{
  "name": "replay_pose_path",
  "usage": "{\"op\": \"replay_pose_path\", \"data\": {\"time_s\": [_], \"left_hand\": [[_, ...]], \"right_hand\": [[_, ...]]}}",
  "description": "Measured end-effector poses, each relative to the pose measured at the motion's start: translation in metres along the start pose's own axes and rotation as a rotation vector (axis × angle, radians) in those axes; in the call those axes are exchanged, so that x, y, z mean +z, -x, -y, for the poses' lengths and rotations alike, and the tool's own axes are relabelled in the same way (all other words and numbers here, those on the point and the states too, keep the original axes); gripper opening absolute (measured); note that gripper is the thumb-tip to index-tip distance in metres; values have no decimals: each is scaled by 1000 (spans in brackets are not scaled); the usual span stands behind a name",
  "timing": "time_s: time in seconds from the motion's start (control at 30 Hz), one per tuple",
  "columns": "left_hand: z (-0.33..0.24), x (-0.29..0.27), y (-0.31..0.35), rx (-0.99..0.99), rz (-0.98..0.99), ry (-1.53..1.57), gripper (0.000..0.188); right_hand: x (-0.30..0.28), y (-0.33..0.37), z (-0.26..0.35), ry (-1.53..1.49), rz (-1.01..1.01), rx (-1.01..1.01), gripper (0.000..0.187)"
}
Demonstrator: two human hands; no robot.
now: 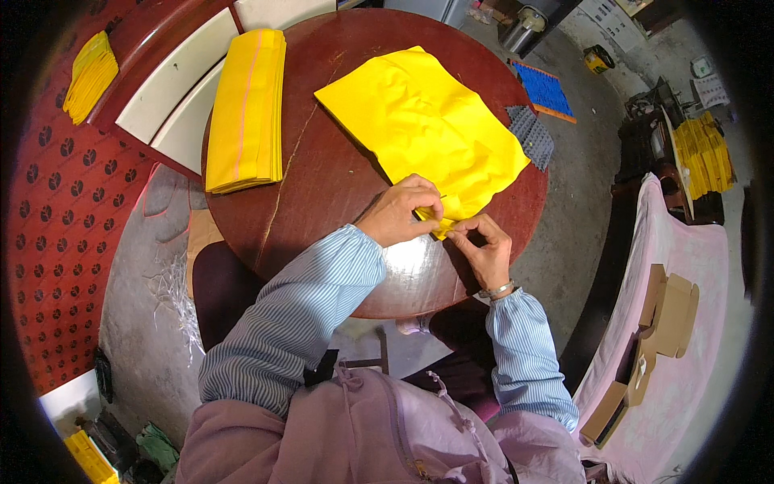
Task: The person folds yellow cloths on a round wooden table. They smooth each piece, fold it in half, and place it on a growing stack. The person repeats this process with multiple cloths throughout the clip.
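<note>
A large yellow cloth (427,121) lies spread and wrinkled across the round dark red table (330,169). My left hand (407,211) is closed on its near edge, with thumb and fingers pinched together; a thin dark tip, too small to name, shows beside the fingers. Just to the right, my right hand (484,246) pinches the near corner of the same cloth. The two hands are close together, with a small gathered fold of cloth between them. A tall stack of folded yellow cloths (246,113) with a pink line along it stands on the table's left side.
A grey textured pad (530,135) lies at the table's right edge, beside a blue mat (546,90). More yellow stacks rest on the red surface (90,77) at upper left and on a stand (703,157) at right. Open cardboard boxes (676,315) lie on a pink-covered bench.
</note>
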State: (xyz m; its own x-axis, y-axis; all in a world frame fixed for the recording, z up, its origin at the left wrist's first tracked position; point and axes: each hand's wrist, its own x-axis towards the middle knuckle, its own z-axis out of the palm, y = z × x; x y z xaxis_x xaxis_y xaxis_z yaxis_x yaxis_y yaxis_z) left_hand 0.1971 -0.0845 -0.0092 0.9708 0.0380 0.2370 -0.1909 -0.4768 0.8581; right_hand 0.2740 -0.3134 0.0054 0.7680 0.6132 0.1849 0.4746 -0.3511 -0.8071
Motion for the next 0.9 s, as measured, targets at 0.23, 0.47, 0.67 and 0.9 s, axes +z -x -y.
{"op": "replay_pose_path", "data": {"time_s": [0.23, 0.47, 0.67, 0.9], "left_hand": [[-2, 5, -2, -110, -33, 34, 11], [6, 3, -1, -14, -21, 40, 6], [5, 1, -1, -3, 4, 33, 21], [3, 5, 2, 38, -26, -8, 19]], "right_hand": [[0, 0, -1, 21, -8, -90, 18], [-1, 0, -1, 43, -6, -67, 17], [0, -1, -1, 21, -13, -40, 17], [1, 1, -1, 2, -12, -12, 17]]}}
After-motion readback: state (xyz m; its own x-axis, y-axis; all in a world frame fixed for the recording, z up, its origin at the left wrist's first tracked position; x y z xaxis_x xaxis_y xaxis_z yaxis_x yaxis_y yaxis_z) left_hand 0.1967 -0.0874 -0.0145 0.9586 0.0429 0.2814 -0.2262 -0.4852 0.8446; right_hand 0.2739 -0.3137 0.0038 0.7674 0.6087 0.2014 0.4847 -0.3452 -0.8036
